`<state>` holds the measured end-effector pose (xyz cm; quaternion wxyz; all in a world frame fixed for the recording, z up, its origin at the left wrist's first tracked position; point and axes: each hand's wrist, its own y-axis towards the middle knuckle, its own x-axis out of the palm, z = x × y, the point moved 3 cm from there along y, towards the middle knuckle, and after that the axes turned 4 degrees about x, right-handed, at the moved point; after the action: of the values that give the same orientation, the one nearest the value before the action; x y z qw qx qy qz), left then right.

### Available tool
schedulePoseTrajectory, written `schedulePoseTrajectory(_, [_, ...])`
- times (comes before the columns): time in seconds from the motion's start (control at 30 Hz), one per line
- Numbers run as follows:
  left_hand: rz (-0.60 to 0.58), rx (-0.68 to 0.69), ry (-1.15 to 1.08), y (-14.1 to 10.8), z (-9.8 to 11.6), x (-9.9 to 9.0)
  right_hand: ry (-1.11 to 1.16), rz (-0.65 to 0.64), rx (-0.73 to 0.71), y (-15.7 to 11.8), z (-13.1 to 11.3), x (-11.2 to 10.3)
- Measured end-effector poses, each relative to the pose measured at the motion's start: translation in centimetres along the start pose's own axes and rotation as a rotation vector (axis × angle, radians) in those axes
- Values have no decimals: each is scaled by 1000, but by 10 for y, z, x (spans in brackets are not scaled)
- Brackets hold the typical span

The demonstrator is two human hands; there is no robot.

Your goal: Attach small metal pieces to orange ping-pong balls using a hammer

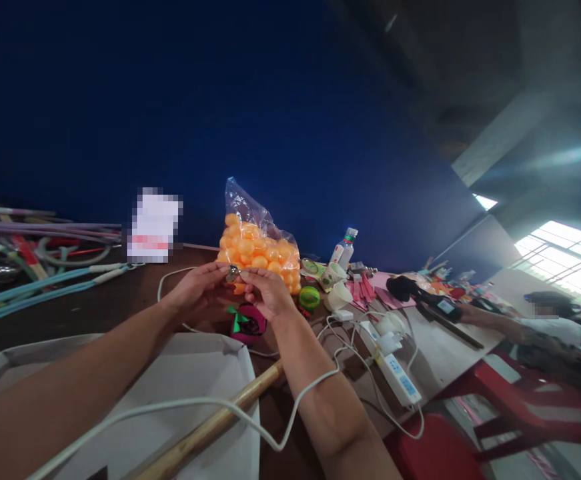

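Both hands meet in front of a clear plastic bag of orange balls (257,250). My left hand (197,287) and my right hand (267,291) pinch a small dark, shiny item (233,272) between their fingertips; its exact shape is too small to tell. A bit of orange shows just under the fingers. Below the hands sits a round magenta item (248,323) with a green ribbon on it. A green roll (309,298) lies to the right of my right hand.
A white tray (210,347) with a wooden stick (210,427) lies under my forearms. White cables and a power strip (395,373) are at right, near cups and a bottle (343,249). Rackets lie at left. Another person sits far right, by red chairs.
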<state>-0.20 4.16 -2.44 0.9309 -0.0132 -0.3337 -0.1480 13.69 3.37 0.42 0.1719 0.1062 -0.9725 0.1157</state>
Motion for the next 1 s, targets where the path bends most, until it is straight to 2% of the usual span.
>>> schedulePoseTrajectory(0.33, [-16,10,16,3,-3,-4,-68,28,39,-3,-3,-1])
schedulePoseTrajectory(0.67, [42,-23,35,1,-2,-1,-80,45,45,-3,-4,-1])
schedulePoseTrajectory(0.77, [83,-44,1,2,-1,-2,-140,55,-15,-3,-1,1])
schedulePoseTrajectory(0.87, [185,5,-70,7,2,-10,-276,35,-118,-7,0,7])
schedulePoseTrajectory(1.0, [346,68,-203,13,6,-25,-644,-69,-292,-29,-3,27])
